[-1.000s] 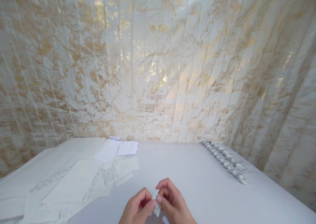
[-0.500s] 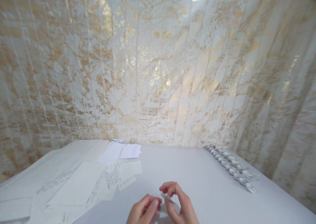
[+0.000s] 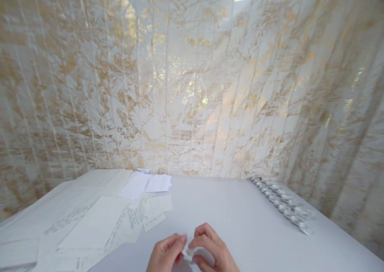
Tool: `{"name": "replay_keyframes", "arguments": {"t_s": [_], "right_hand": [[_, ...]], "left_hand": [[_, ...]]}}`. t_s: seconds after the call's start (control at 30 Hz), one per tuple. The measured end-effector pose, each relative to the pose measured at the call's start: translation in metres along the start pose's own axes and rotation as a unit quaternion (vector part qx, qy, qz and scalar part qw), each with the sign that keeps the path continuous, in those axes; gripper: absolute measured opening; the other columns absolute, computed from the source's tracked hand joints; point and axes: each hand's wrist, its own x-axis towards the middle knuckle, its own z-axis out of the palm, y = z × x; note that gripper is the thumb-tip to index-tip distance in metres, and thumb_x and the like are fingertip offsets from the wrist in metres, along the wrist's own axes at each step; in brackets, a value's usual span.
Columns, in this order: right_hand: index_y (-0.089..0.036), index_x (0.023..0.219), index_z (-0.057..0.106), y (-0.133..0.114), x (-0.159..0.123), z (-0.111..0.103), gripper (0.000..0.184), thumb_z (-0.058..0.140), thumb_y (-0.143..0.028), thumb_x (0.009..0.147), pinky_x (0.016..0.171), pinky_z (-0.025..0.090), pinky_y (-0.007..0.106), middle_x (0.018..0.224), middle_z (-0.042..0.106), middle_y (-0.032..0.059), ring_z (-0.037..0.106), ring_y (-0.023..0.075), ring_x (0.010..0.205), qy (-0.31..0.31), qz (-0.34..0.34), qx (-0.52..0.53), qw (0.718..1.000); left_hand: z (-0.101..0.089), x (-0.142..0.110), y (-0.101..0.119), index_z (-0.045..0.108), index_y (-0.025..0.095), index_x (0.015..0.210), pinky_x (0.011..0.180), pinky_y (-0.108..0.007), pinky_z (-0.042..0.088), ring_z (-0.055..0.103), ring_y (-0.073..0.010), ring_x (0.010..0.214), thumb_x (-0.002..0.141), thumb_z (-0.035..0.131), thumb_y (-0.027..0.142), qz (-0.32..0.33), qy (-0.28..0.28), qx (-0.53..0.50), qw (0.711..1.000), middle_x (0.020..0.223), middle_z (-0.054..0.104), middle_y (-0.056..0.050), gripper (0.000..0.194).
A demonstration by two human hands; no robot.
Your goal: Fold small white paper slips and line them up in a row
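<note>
Both my hands meet at the bottom middle of the view, just above the white table (image 3: 228, 208). My left hand (image 3: 165, 254) and my right hand (image 3: 211, 250) pinch a small silvery blister piece (image 3: 189, 251) between fingers and thumbs. Most of the piece is hidden by my fingertips. A row of silvery blister packs (image 3: 283, 204) lies along the table's right side, well away from my hands.
Several white printed paper sheets (image 3: 99, 224) are spread over the left half of the table, with smaller slips (image 3: 157, 183) near the back. A glossy white and gold curtain (image 3: 192, 84) closes off the back and right sides.
My right hand had lifted the piece on its own half a second ago; now both hands pinch it together, lower and closer to me. The camera view barely shifted.
</note>
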Motion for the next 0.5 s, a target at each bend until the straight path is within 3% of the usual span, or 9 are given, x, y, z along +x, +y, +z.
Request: {"name": "replay_keyframes", "arguments": {"t_s": [0.17, 0.23, 0.33, 0.5], "right_hand": [[-0.023, 0.094, 0.067, -0.007, 0.003, -0.003, 0.007, 0.060, -0.021, 0.092, 0.073, 0.048, 0.025, 0.088, 0.057, 0.0035, 0.060, 0.0178, 0.080, 0.006, -0.030, -0.030, 0.999], [-0.022, 0.086, 0.067, -0.009, 0.003, -0.004, 0.017, 0.058, -0.032, 0.097, 0.070, 0.046, 0.025, 0.081, 0.059, 0.0031, 0.059, 0.0175, 0.076, 0.014, -0.009, -0.010, 1.000], [-0.019, 0.075, 0.064, -0.009, 0.003, -0.002, 0.036, 0.057, -0.048, 0.096, 0.064, 0.043, 0.026, 0.073, 0.060, 0.0023, 0.056, 0.0161, 0.069, 0.026, 0.074, 0.061, 0.995], [-0.018, 0.073, 0.055, -0.007, 0.001, 0.008, 0.050, 0.067, -0.066, 0.082, 0.062, 0.040, 0.028, 0.065, 0.058, -0.0007, 0.054, 0.0148, 0.062, 0.055, 0.223, 0.234, 0.945]], "left_hand": [[0.004, -0.003, 0.004, 0.053, 0.020, 0.056, 0.059, -0.028, 0.026, 0.035, -0.0151, 0.060, 0.072, 0.062, 0.078, 0.003, -0.040, -0.005, 0.999, 0.056, 0.039, 0.005, 0.061], [0.004, -0.003, 0.007, 0.054, 0.019, 0.054, 0.060, -0.028, 0.027, 0.036, -0.0149, 0.059, 0.072, 0.063, 0.078, 0.003, -0.059, -0.010, 0.998, 0.055, 0.041, 0.005, 0.062], [0.003, -0.002, 0.011, 0.062, 0.016, 0.057, 0.062, -0.028, 0.032, 0.043, -0.0157, 0.059, 0.070, 0.065, 0.079, -0.005, -0.085, -0.023, 0.996, 0.056, 0.050, 0.002, 0.064], [0.002, -0.004, 0.012, 0.067, 0.015, 0.070, 0.060, -0.029, 0.040, 0.055, -0.0181, 0.061, 0.070, 0.064, 0.081, -0.029, -0.106, -0.055, 0.992, 0.065, 0.066, -0.006, 0.066]]}}
